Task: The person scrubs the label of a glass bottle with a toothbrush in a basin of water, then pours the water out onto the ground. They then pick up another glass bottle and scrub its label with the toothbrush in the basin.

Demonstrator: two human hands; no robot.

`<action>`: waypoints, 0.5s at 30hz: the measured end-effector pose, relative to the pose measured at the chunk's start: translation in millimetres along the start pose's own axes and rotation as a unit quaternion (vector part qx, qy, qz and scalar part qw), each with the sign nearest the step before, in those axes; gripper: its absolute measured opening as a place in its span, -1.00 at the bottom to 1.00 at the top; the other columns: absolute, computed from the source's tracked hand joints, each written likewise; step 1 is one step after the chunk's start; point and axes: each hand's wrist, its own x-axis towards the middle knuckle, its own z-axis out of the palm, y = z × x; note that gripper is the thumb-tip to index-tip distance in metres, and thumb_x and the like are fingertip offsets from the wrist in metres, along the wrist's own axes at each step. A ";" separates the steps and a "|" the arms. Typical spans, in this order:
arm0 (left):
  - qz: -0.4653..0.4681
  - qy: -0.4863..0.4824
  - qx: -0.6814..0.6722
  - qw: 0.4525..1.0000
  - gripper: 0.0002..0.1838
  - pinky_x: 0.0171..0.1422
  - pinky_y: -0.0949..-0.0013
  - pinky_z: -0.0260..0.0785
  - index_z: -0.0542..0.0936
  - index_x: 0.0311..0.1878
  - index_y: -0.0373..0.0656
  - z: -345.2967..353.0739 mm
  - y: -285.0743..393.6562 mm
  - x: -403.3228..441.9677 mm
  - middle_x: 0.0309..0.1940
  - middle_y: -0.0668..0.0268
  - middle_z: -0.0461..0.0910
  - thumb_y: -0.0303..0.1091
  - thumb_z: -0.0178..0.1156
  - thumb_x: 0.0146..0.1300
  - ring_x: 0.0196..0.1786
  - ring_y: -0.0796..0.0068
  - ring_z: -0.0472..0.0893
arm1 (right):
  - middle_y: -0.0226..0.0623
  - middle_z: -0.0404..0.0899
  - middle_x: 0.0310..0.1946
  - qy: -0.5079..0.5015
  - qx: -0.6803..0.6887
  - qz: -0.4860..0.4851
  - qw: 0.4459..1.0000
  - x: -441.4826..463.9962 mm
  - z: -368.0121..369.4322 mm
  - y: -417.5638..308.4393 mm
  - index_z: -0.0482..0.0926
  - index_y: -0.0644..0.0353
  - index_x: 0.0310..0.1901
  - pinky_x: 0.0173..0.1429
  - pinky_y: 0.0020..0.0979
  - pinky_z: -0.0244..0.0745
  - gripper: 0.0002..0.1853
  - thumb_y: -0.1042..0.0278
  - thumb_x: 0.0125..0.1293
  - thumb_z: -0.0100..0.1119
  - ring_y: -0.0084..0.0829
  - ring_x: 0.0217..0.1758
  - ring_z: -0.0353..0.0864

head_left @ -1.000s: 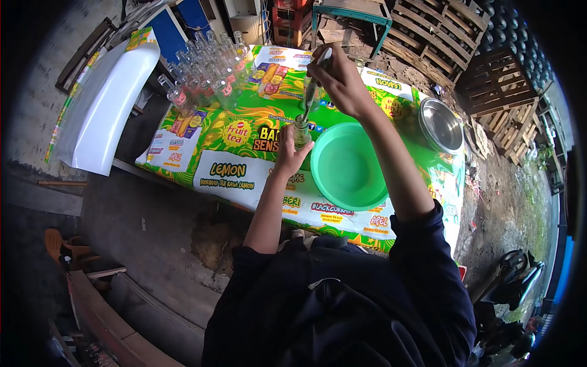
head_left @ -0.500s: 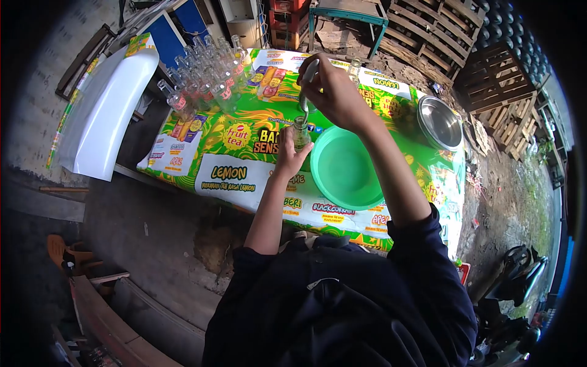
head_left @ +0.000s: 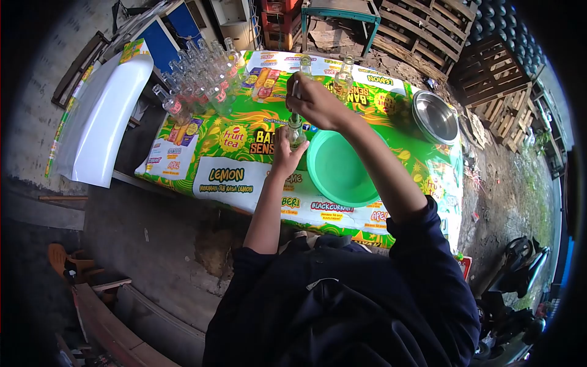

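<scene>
My left hand (head_left: pixel 286 151) is wrapped round a clear glass bottle (head_left: pixel 296 136), which stands upright left of a green basin (head_left: pixel 342 171). Right above the bottle's mouth, my right hand (head_left: pixel 312 101) is closed on a thin, pale tool (head_left: pixel 296 90); its lower end reaches down to the bottle neck, and my fingers hide part of it. Two more clear bottles, one of them this bottle (head_left: pixel 344 74), stand beyond my right hand.
Several empty glass bottles (head_left: pixel 199 79) are grouped at the table's back left. A metal bowl (head_left: pixel 435 117) sits on the right of the printed table cover (head_left: pixel 211 174). Wooden pallets (head_left: pixel 428 37) and a teal-framed table (head_left: pixel 342 13) are behind.
My right hand has come down and slightly left, bringing the tool lower toward the bottle. My left hand still holds the bottle. The view has shifted a little.
</scene>
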 end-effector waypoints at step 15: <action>-0.010 0.025 -0.027 0.999 -0.55 0.13 0.09 0.10 0.34 -0.05 -0.20 2.0 8.3 -0.8 -0.17 0.12 0.33 -0.38 0.27 0.00 -0.01 0.10 0.29 | -0.30 0.37 -0.67 0.022 0.109 0.026 0.993 18.9 18.4 16.1 0.31 0.27 -0.13 -0.53 -0.42 0.25 -0.75 0.36 0.26 0.10 -0.60 -0.60 0.31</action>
